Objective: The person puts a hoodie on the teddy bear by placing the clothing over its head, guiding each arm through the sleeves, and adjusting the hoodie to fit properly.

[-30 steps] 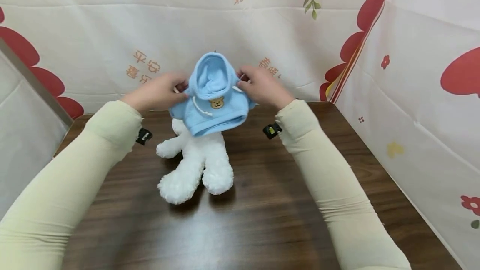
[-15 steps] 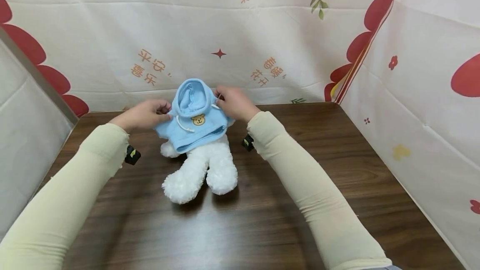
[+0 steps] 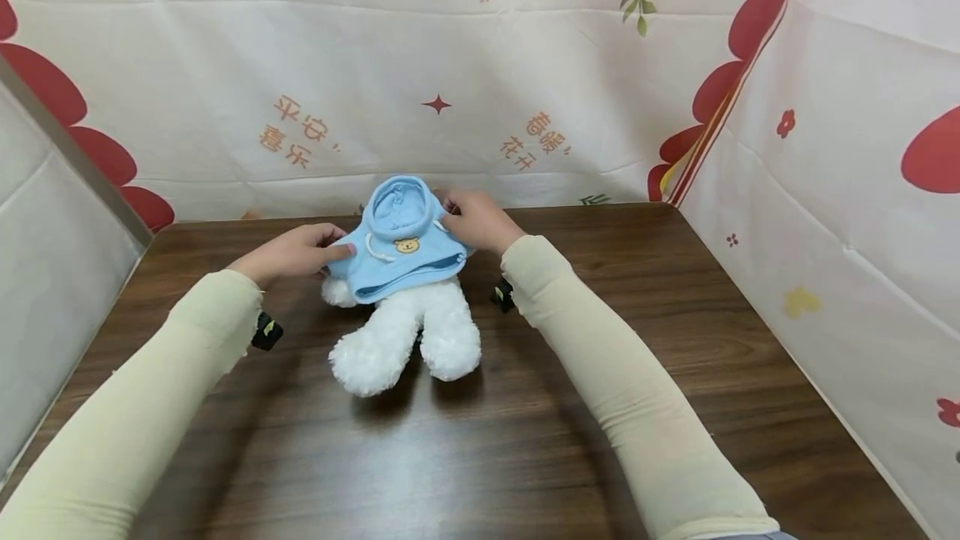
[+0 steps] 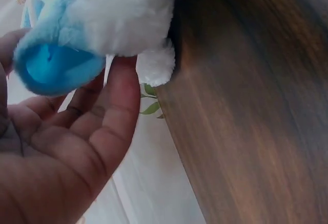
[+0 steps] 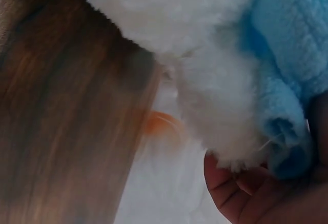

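Note:
A small light blue hoodie [image 3: 412,267] with a bear-face patch and white drawstrings lies over the upper part of a white plush toy [image 3: 405,319]. The toy's legs point toward me; its head is hidden. My left hand [image 3: 288,254] pinches the hoodie's left sleeve between thumb and fingers. In the left wrist view the sleeve's open cuff [image 4: 61,70] faces the camera, beside a white plush limb [image 4: 125,16]. With my right hand [image 3: 482,222] I grip the hoodie beside the hood. The right wrist view has those fingers [image 5: 223,188] behind a fluffy limb [image 5: 218,101], beside the other sleeve [image 5: 282,116].
Everything lies on a dark wood-grain table [image 3: 360,465]. A white printed cloth [image 3: 360,98] hangs along its back edge, and further cloth walls [image 3: 847,215] stand at the sides. Each wrist carries a small black camera mount [image 3: 266,331].
Both hands have lowered the hoodie from above the toy onto its upper body. The left hand has shifted outward along the sleeve. In the last half second the toy has shifted slightly right.

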Demonstrator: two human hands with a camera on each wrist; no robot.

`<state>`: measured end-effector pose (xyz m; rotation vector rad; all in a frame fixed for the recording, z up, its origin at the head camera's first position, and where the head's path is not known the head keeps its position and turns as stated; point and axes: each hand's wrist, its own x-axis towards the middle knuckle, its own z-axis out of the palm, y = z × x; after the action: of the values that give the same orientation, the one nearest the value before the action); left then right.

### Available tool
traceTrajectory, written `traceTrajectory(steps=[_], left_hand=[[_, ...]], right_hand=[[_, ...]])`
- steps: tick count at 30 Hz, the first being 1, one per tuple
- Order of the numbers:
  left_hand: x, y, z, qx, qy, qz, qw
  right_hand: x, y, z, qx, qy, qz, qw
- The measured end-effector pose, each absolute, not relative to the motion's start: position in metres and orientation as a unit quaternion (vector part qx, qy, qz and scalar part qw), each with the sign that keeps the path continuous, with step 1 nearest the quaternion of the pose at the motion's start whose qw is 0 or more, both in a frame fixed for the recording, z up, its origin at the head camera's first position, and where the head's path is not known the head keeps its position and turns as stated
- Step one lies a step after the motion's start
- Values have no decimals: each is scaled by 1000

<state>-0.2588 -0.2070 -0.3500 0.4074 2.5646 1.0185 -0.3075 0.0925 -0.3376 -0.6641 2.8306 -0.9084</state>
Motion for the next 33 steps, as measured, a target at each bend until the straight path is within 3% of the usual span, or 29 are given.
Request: traceTrajectory(steps=[4, 17, 33], left_hand=[[-256, -208, -355, 154, 904, 354, 182], [-251, -190, -359, 159, 907, 356, 160], [-226, -146, -362, 188, 892, 382, 153]], right_hand=[[-308, 97, -344, -206, 925, -312, 66], [-303, 115, -353, -201, 931, -302, 53], [-261, 166, -346, -210, 945, -251, 18]])
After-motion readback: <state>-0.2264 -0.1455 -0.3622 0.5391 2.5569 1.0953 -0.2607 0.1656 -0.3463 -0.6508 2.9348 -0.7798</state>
